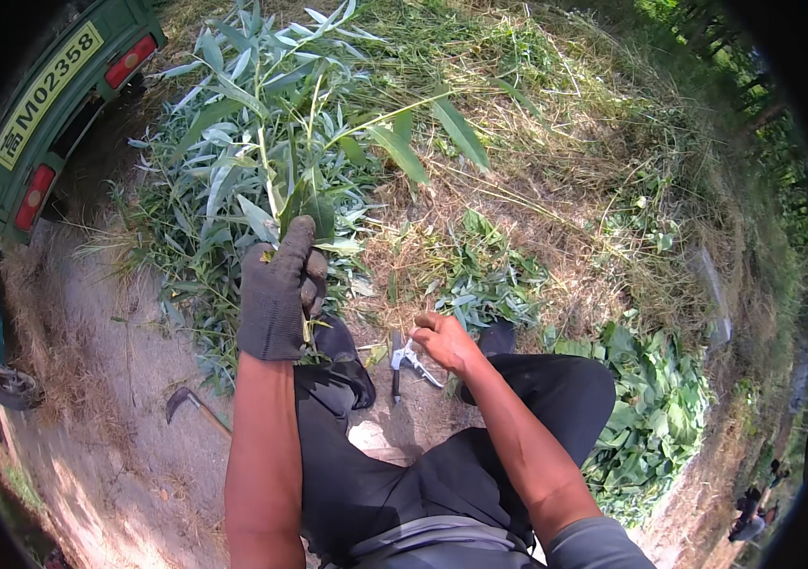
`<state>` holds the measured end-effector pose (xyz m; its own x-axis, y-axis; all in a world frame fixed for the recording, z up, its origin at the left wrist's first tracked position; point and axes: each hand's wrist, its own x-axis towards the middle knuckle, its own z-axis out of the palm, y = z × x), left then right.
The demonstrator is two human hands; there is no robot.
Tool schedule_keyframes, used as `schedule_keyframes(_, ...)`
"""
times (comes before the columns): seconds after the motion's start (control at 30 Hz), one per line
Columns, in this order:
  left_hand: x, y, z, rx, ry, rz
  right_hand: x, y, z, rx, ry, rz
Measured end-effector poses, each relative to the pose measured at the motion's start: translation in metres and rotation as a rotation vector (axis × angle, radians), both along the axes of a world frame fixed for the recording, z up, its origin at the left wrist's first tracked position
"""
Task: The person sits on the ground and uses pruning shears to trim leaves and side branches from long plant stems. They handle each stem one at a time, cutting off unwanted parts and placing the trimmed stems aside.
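My left hand (281,284), in a dark grey knit glove, is wrapped round a leafy green stem (266,156). The stem rises from the fist, and its long narrow leaves spread up and to the right. My bare right hand (446,341) is closed, thumb and fingers drawn together, just beside a hand tool (406,362) with pale metal parts and a black handle. That tool looks like pruning shears between my feet; I cannot tell whether my fingers touch it. What the right fingers hold, if anything, is hidden.
A large heap of cut leafy stems (205,209) lies ahead on the left. Picked leaves form a small pile (489,284) ahead and a bigger one (655,417) at right. A sickle (197,408) lies at left. A green vehicle (63,95) stands far left.
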<state>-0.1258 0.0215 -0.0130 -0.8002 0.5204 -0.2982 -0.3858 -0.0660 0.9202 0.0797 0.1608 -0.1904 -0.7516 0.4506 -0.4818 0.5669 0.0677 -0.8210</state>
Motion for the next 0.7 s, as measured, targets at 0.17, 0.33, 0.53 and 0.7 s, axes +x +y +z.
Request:
schedule_keyframes(0.17, 0.016, 0.024, 0.010, -0.057, 0.010, -0.045, -0.034, 0.034, 0.144, 0.015, 0.174, 0.093)
schedule_keyframes(0.33, 0.036, 0.044, 0.006, -0.078, -0.012, -0.164, -0.047, 0.063, 0.182, -0.007, 0.397, 0.065)
schedule_keyframes(0.53, 0.059, 0.071, 0.002, -0.156, 0.099, -0.323, -0.053, 0.086, 0.169, -0.279, 0.509, -0.153)
schedule_keyframes(0.7, 0.069, 0.085, -0.009, -0.105, 0.195, -0.333, -0.059, 0.091, 0.160, -0.493, 0.613, -0.339)
